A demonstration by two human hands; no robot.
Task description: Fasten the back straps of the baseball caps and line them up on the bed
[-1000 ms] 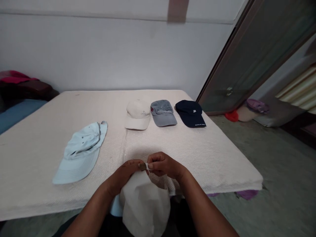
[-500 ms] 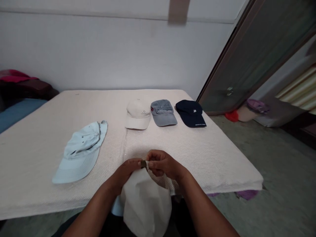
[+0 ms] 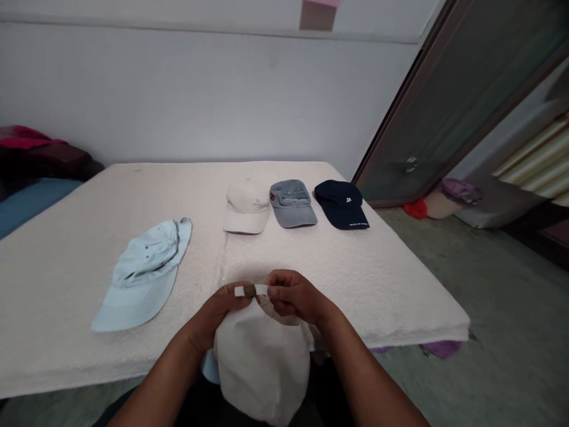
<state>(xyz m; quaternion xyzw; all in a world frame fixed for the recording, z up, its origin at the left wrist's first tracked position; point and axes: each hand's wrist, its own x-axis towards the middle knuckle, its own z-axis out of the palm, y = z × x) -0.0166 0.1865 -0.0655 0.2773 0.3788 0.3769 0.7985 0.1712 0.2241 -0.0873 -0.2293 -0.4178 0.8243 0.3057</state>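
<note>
A white cap (image 3: 262, 365) hangs in front of me at the near edge of the bed, its back turned up. My left hand (image 3: 222, 308) and my right hand (image 3: 291, 296) both pinch its back strap (image 3: 251, 290), a white band with a small dark buckle in the middle, held level between my fingertips. Both hands are closed on the strap. Farther off on the bed lie a pale blue hat (image 3: 144, 270), a cream cap (image 3: 246, 204), a grey cap (image 3: 291, 203) and a navy cap (image 3: 342, 204).
The white textured mattress (image 3: 377, 279) fills the middle, with its near edge just under my hands. A leaning glass door (image 3: 444, 107) stands at the right over a grey floor. Dark and red cloth (image 3: 40, 154) is heaped at the far left.
My hands have drawn the strap out sideways, so more of the white band and its buckle shows. The cap has shifted slightly; the other caps have not moved.
</note>
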